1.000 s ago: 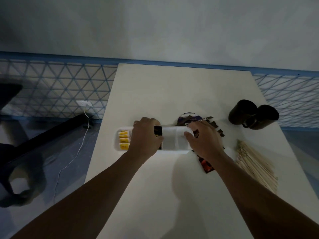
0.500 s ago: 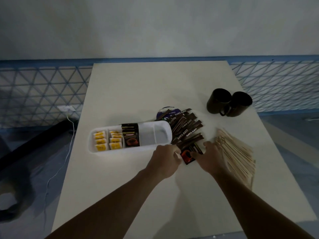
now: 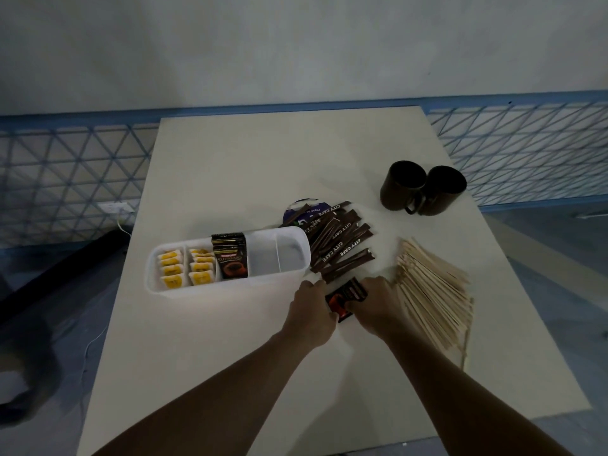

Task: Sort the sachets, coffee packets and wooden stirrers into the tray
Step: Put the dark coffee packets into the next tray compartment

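coffee packet (image 3: 345,296), dark with an orange-red print, lies flat on the table (image 3: 263,153) and is held from both sides. the left hand (image 3: 311,312) curls its fingers round the packet's left edge and the right hand (image 3: 378,306) curls round its right edge with the thumb over the near corner, so each pinches it; most fingertips are hidden behind the knuckles. just beyond the left fingertips and off to their left sits the long white tray (image 3: 230,287), its right end near those fingers. its two far-left compartments hold yellow sachets (image 3: 172,268), the next holds upright coffee packets (image 3: 230,260), and the compartments nearest the fingers look bare. directly beyond the fingertips a fan of brown stick sachets (image 3: 340,246) spreads out, partly over a round purple disc (image 3: 301,210). touching or just beside the right hand's outer fingers lies the heap of wooden stirrers (image 3: 431,297). well beyond the right fingers stand two dark mugs (image 3: 403,187).
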{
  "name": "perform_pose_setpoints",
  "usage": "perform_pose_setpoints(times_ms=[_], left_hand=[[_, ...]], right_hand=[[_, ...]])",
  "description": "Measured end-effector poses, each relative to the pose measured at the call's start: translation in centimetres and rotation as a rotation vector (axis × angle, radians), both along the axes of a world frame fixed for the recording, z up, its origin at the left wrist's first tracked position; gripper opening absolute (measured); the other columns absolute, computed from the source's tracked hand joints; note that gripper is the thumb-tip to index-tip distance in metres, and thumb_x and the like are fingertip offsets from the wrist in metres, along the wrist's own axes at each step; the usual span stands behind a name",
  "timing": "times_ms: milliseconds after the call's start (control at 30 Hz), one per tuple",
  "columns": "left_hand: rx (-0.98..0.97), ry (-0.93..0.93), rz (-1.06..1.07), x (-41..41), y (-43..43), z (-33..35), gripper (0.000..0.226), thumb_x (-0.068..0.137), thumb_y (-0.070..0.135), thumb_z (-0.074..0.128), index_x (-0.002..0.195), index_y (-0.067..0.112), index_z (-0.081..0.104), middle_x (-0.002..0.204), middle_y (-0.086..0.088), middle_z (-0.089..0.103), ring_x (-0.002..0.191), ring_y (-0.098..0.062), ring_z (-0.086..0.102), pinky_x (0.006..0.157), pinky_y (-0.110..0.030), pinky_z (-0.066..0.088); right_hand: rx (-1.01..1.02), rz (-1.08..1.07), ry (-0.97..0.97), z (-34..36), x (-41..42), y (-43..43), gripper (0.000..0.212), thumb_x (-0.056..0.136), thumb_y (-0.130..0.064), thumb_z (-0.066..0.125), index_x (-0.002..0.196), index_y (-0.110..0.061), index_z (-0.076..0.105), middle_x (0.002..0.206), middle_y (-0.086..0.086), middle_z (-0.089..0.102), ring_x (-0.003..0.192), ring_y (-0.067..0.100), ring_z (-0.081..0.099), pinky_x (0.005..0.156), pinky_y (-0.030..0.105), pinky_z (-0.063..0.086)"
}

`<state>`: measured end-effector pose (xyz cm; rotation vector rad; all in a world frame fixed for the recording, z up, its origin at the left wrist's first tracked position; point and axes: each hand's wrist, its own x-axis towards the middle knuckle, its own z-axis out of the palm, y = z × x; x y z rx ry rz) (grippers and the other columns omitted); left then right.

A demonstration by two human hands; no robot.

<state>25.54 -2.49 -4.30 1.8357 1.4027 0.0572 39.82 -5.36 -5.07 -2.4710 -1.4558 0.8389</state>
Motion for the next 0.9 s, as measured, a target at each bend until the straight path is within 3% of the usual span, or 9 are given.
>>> perform_pose_setpoints(times_ms=[100,200,267,367,533,700,800,900], left_hand=[[0.018,0.013,-0.008,-0.2,0.0,-0.1,0.05,0.085,0.023,0.072,0.129,0.012,0.051,0.121,-0.012,0.049,0.115,-0.031,0.052,0.097,-0.039,0.047],[0.039,0.019,-0.005,-0.8,0.1,0.0,0.05,0.087,0.023,0.069,0.132,0.013,0.05,0.123,-0.012,0.05,0.116,-0.03,0.052,0.096,-0.037,0.045],[0.063,0.023,-0.01,-1.3,0.3,0.2,0.039,0.088,0.024,0.066,0.124,0.012,0.057,0.118,-0.011,0.058,0.112,-0.029,0.056,0.09,-0.037,0.047],[0.07,0.019,-0.006,-2.0,0.6,0.8,0.02,0.09,0.024,0.063,0.105,0.011,0.066,0.102,-0.009,0.07,0.098,-0.028,0.064,0.083,-0.038,0.052],[0.146,-0.017,0.003,-3.7,1.8,2.3,0.014,0.092,0.021,0.06,0.095,0.012,0.069,0.092,-0.007,0.071,0.085,-0.023,0.066,0.071,-0.031,0.049],[0.179,-0.136,0.057,-6.2,3.3,4.2,0.011,0.092,0.015,0.061,0.096,0.01,0.07,0.085,-0.008,0.072,0.078,-0.024,0.068,0.072,-0.034,0.056],[0.21,-0.159,0.126,-7.8,4.3,4.8,0.012,0.092,0.015,0.061,0.096,0.009,0.07,0.086,-0.01,0.071,0.081,-0.026,0.068,0.071,-0.031,0.053],[0.235,-0.144,0.177,-9.6,5.2,5.2,0.009,0.09,0.012,0.06,0.089,0.01,0.069,0.081,-0.01,0.071,0.079,-0.027,0.068,0.067,-0.031,0.05]], right_hand=[[-0.032,0.073,0.086,0.4,-0.1,-0.2,0.008,0.087,-0.025,0.068,0.093,-0.02,0.067,0.086,-0.002,0.067,0.079,0.012,0.063,0.072,0.033,0.056],[-0.025,0.151,0.149,1.2,-0.3,-0.2,0.007,0.089,-0.02,0.067,0.096,-0.018,0.066,0.088,-0.003,0.068,0.081,0.008,0.061,0.063,0.019,0.044],[-0.007,0.202,0.175,1.8,-0.4,0.0,0.005,0.089,-0.018,0.068,0.093,-0.018,0.064,0.086,-0.005,0.066,0.076,0.004,0.058,0.058,0.014,0.035],[0.016,0.246,0.219,2.5,-0.7,0.5,0.009,0.088,-0.018,0.071,0.095,-0.021,0.066,0.089,-0.005,0.069,0.079,0.01,0.064,0.062,0.018,0.044],[0.08,0.234,0.333,3.8,-2.0,1.8,0.02,0.085,-0.015,0.076,0.103,-0.02,0.069,0.087,-0.001,0.072,0.064,0.009,0.068,0.061,0.025,0.057],[0.191,0.165,0.484,5.2,-3.9,3.2,0.014,0.085,-0.013,0.076,0.098,-0.013,0.07,0.069,0.005,0.071,0.052,0.006,0.06,0.053,0.022,0.046],[0.252,0.133,0.579,5.6,-5.5,4.0,0.007,0.087,-0.012,0.075,0.094,-0.012,0.073,0.071,0.012,0.072,0.057,0.019,0.062,0.053,0.031,0.048],[0.288,0.106,0.585,6.0,-7.3,5.0,0.005,0.088,-0.006,0.072,0.092,-0.007,0.073,0.07,0.01,0.073,0.056,0.015,0.064,0.052,0.027,0.049]])
